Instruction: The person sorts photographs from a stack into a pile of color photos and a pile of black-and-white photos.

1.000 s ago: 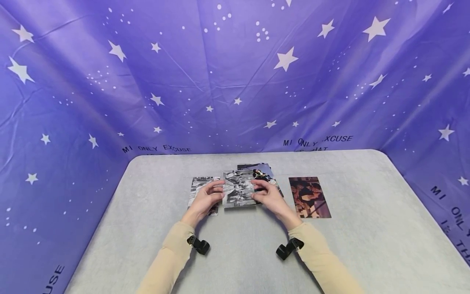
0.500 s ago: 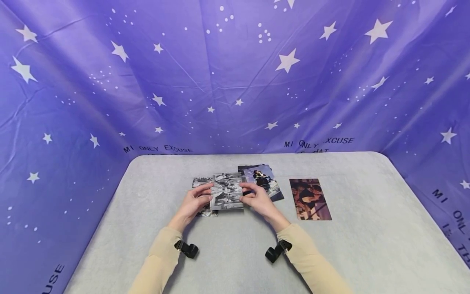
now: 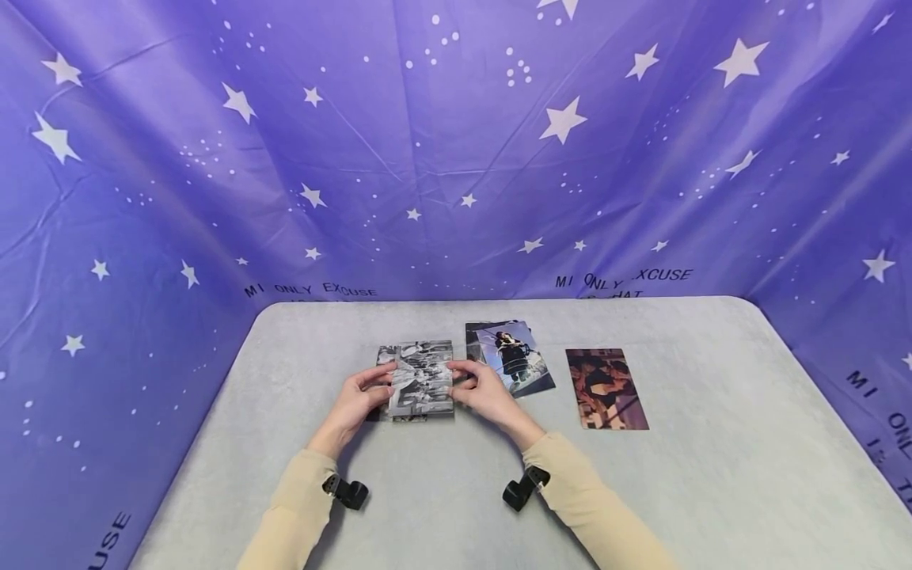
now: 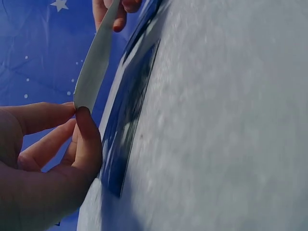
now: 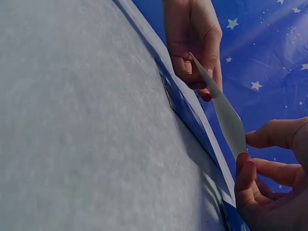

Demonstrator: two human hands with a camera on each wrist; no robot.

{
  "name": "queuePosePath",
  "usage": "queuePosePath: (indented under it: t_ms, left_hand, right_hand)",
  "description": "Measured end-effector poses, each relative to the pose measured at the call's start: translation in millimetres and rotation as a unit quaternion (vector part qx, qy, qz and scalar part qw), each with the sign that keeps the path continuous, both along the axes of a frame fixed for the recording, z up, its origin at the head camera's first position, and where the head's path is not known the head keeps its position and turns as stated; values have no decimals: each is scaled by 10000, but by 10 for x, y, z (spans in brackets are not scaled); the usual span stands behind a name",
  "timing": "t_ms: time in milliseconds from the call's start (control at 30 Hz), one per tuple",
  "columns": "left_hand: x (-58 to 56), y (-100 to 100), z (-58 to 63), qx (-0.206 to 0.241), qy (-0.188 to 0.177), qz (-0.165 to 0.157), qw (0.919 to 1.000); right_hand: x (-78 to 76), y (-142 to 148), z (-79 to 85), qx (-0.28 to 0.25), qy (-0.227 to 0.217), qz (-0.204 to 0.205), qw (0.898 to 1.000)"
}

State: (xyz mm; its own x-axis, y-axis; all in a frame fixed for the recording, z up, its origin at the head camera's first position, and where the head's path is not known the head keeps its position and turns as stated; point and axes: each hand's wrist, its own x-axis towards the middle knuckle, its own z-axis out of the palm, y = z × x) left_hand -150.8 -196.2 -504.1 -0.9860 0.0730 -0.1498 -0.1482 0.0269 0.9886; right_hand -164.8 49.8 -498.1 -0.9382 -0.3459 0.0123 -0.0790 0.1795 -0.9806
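black-and-white held print point(image 3: 423, 380) partly hides lower print point(image 3: 385, 354); reddish print point(image 3: 608, 389) lies apart.

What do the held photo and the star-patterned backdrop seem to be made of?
The held photo: probably thin card or photo paper; wrist views show a thin edge and pale, matte-looking back.
The backdrop: likely synthetic fabric, softly glossy; it shows creases and bright streaks.

In the head view you read black capitals on the purple backdrop point(image 3: 427, 119): at 9 o'clock, "MI ONLY EXCUSE" point(image 3: 311, 290); at 3 o'clock, "MI ONLY" point(image 3: 586, 281) and "XCUSE" point(image 3: 666, 275), with "HAT" point(image 3: 628, 296) beneath; at 8 o'clock, "USE" point(image 3: 110, 540); between 3 and 4 o'clock, "MI" point(image 3: 856, 383) over "ONL" point(image 3: 895, 431), which the frame edge cuts off for you
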Motion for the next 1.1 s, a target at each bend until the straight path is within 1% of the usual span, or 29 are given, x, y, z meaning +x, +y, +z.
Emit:
queuePosePath:
  t_ms: [133, 267, 400, 533, 633, 767, 967, 1100]
  left_hand:
    - [12, -72, 26, -333, 50, 37, 9994]
    - [8, -123, 36, -648, 97, 125, 9978]
    - [10, -155, 33, -1026, 168, 136, 9945]
    - [16, -169, 24, -1242, 257, 159, 9918]
    - [14, -174, 10, -1353, 320, 211, 9901]
    - [12, -177, -5, -1504, 401, 253, 9875]
    - [12, -183, -15, -1707, 466, 292, 9838]
    - [9, -203, -9, -1714, 380, 359, 9838]
  right_hand:
    - [-15, -99, -10, 158, 73, -34, 9998]
    - [-16, -184, 0, 508, 315, -9, 9982]
    - [-16, -247, -20, 939, 684, 5, 9932]
    - [-39, -291, -77, 1234, 882, -13, 9884]
    - [-60, -308, -98, 1433, 811, 21, 9864]
    - [-70, -312, -82, 1644, 858, 89, 9826]
    - [-78, -301, -59, 1747, 953, 200, 9798]
    - [-82, -283, -50, 1740, 871, 273, 9805]
